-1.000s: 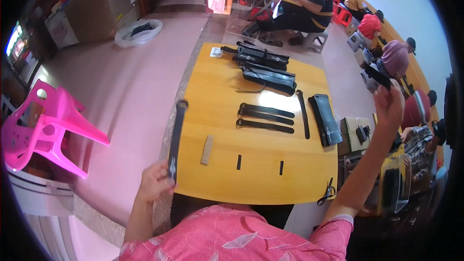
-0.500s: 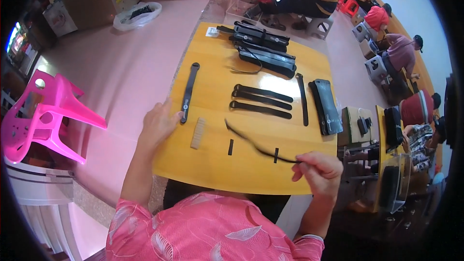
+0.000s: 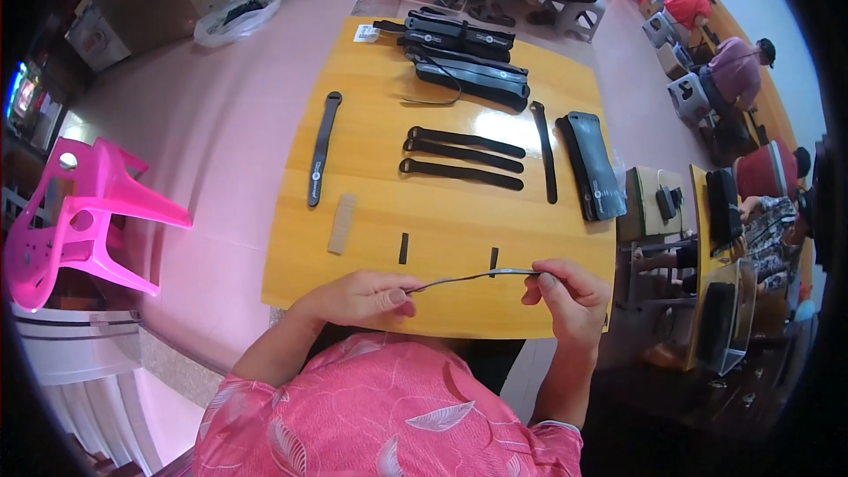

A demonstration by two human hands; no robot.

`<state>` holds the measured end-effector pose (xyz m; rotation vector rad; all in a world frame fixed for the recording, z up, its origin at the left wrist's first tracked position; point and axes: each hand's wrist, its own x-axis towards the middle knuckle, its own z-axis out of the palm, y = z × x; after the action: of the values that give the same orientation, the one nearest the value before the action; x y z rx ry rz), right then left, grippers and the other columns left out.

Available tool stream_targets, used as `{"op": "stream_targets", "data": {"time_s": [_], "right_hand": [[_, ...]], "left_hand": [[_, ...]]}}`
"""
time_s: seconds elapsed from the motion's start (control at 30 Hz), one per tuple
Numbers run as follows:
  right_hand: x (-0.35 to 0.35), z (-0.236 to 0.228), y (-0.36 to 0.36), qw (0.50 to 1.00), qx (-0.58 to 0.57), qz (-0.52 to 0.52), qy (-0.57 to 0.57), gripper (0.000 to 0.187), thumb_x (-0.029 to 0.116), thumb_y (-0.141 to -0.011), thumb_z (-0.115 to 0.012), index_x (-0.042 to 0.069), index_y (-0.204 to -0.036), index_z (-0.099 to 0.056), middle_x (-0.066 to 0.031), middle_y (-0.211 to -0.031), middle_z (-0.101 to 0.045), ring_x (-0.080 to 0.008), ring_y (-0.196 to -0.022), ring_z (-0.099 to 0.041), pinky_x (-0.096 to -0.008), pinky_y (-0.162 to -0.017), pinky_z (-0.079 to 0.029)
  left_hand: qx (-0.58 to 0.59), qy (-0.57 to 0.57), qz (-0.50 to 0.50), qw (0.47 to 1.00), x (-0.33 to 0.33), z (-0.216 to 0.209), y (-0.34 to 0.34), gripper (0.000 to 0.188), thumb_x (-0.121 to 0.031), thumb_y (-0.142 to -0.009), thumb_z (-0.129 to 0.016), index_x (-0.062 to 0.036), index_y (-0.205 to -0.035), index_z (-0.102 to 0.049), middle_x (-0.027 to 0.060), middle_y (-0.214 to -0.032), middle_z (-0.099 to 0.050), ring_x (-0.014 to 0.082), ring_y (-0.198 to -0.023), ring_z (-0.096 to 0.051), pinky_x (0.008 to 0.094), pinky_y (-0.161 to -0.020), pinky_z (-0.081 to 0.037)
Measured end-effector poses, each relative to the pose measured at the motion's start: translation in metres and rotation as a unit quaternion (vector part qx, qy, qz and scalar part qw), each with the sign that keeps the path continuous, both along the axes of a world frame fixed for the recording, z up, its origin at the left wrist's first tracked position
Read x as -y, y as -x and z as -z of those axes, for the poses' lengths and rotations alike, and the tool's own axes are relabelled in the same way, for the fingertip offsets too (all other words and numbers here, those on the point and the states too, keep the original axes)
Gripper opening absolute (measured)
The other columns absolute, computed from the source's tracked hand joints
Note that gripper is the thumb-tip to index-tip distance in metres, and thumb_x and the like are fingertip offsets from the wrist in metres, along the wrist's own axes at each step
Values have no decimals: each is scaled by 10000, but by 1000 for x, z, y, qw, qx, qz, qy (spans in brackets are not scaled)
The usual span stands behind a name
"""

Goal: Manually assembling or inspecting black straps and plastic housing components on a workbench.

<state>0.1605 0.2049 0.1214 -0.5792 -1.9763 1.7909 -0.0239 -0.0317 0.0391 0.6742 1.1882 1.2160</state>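
A thin black strap is stretched nearly level above the table's near edge, seen almost edge-on. Its left end is pinched in my left hand, its right end between the thumb and fingers of my right hand. Beyond the hands, three black looped straps lie side by side across the table. One printed strap lies lengthwise at the left, and another black strap lies lengthwise to the right of the three.
The yellow table carries a beige ribbed strip and two short black marks. A strap stack lies at right, with strap bundles at the back. A pink stool stands left. People sit working beyond and at right.
My left hand has left the printed strap at the left and come back to grip the held strap's free end. The strap, earlier slanting from my right hand alone, is now between both hands.
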Motion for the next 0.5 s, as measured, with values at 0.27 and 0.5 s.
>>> {"op": "stream_targets", "data": {"time_s": [0.27, 0.5], "right_hand": [[-14, 31, -8, 998, 64, 9, 20, 163, -45, -833, -599, -79, -985, -646, -104, -815, -655, -144, -704, -655, -249, -647, -546], [-35, 76, 11, 985, 139, 92, -30, 150, 12, -844, -628, -60, -974, -648, -31, -748, -626, -77, -648, -560, -223, -587, -455]], "left_hand": [[-9, 35, -169, 985, -5, 8, 13, 187, -65, -876, -635, -1, -1051, -654, 20, -919, -643, 91, -800, -588, 224, -720, -480], [-159, 45, -275, 947, -44, 28, 29, 170, -42, -826, -634, 18, -986, -635, 46, -827, -646, 103, -720, -601, 242, -647, -478]]}}
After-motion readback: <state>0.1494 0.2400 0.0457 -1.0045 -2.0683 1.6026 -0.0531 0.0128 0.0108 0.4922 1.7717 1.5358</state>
